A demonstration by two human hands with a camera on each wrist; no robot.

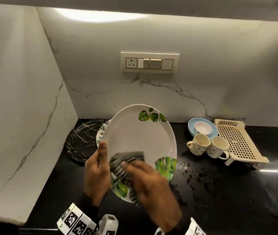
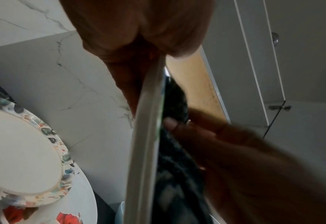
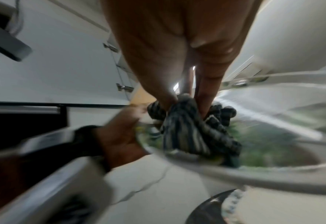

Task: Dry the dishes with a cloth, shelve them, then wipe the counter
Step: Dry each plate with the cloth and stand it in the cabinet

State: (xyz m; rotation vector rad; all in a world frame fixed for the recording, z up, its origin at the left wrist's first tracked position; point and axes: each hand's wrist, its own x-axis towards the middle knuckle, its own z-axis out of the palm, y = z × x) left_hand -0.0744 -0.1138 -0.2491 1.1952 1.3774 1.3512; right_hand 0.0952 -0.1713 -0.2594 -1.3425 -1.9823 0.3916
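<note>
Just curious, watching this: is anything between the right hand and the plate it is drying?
Only the striped cloth. The right hand holds it bunched and presses it on the plate, near the lower leaf print. The left hand grips the plate's left rim, clear of the wiping.

Left side is boxed in by the marble side wall (image 1: 21, 99), with stacked plates (image 1: 84, 143) filling the far-left corner. Far right, two mugs (image 1: 207, 146), bowls (image 1: 202, 128) and the drying rack (image 1: 236, 141) crowd together. Near right, wet black counter (image 1: 236, 192) lies open.
</note>
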